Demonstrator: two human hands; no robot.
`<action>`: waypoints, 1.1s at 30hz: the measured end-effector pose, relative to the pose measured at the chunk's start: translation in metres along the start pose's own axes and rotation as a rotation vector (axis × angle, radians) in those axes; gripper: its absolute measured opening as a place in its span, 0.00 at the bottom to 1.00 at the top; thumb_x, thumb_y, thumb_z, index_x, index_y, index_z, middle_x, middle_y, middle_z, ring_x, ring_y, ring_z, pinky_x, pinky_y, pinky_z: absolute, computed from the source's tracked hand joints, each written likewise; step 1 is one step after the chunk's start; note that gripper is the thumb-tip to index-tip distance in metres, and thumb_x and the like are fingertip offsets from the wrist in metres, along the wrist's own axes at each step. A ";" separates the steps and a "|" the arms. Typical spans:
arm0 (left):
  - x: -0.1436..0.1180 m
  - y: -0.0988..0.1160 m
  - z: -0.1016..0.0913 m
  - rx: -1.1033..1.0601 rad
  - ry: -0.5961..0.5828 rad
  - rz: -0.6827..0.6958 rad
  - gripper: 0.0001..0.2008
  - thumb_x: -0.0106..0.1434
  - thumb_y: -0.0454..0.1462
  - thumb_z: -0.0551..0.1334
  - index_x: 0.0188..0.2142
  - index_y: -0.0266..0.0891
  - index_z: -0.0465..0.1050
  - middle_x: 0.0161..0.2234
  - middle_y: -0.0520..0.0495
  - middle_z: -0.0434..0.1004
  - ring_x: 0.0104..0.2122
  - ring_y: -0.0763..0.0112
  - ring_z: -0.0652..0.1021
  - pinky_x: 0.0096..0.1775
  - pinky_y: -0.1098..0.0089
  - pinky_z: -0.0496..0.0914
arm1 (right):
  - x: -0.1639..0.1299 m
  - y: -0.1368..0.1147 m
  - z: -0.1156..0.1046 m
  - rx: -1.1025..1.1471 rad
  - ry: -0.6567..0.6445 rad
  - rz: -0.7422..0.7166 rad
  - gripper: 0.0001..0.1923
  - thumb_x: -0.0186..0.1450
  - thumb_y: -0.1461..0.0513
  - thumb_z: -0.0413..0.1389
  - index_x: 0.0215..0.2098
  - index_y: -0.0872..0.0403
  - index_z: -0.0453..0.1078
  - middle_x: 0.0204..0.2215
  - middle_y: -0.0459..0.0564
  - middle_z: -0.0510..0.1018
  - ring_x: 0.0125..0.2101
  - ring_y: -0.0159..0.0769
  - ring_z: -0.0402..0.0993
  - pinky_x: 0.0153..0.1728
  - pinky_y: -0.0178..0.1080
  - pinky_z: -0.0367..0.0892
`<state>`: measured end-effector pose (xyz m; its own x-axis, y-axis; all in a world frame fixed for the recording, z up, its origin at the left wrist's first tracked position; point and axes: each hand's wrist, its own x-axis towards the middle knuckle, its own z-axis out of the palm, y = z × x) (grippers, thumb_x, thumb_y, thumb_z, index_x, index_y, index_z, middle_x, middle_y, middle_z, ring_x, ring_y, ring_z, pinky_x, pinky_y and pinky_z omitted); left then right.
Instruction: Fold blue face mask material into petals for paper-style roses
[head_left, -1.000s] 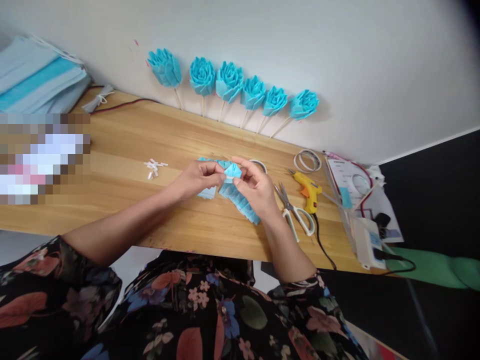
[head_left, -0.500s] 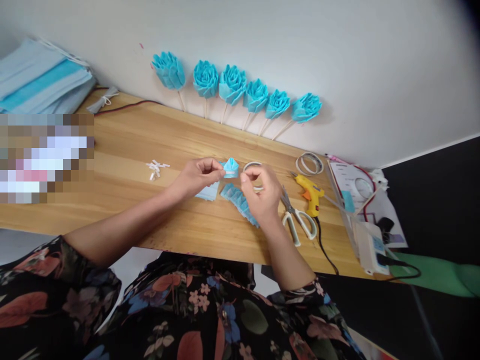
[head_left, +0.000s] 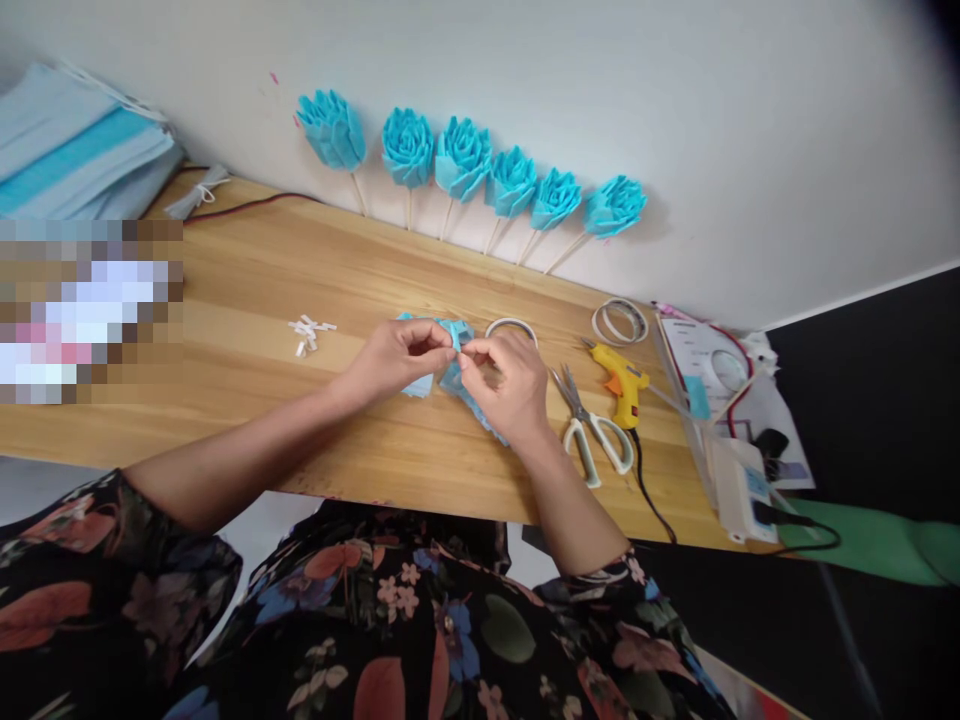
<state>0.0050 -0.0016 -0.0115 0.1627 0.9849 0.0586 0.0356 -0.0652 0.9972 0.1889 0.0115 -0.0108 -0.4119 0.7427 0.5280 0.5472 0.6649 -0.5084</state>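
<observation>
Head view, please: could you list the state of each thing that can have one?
left hand: pinching the blue folded piece
right hand: pinching it too
scissors: closed, flat on the table
glue gun: lying down, corded
paper roses: finished, leaning on the wall

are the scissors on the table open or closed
Open, slightly: the scissors lie flat on the table with the blade tips apart, right of the right hand.
</observation>
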 end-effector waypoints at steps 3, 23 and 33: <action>0.000 -0.001 0.000 0.009 0.006 0.013 0.10 0.55 0.41 0.67 0.26 0.37 0.72 0.22 0.55 0.66 0.22 0.79 0.64 0.25 0.74 0.59 | 0.000 -0.001 0.000 0.030 0.001 -0.001 0.06 0.67 0.62 0.54 0.31 0.49 0.71 0.26 0.46 0.76 0.31 0.38 0.70 0.37 0.44 0.62; 0.001 0.010 -0.005 -0.037 -0.033 -0.086 0.14 0.59 0.46 0.64 0.27 0.38 0.71 0.23 0.52 0.70 0.24 0.76 0.68 0.29 0.73 0.65 | 0.001 0.010 -0.002 0.636 -0.131 0.524 0.11 0.62 0.53 0.60 0.28 0.52 0.70 0.24 0.42 0.69 0.26 0.29 0.64 0.28 0.35 0.63; 0.000 0.007 -0.007 -0.050 -0.037 -0.104 0.12 0.56 0.44 0.66 0.27 0.37 0.71 0.22 0.54 0.68 0.22 0.77 0.66 0.27 0.73 0.61 | 0.003 0.005 -0.005 0.667 -0.199 0.523 0.12 0.63 0.53 0.59 0.29 0.52 0.71 0.25 0.43 0.72 0.26 0.29 0.65 0.27 0.34 0.62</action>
<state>-0.0012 -0.0006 -0.0046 0.1971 0.9793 -0.0459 0.0047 0.0458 0.9989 0.1941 0.0170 -0.0084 -0.3806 0.9246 0.0182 0.1866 0.0960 -0.9777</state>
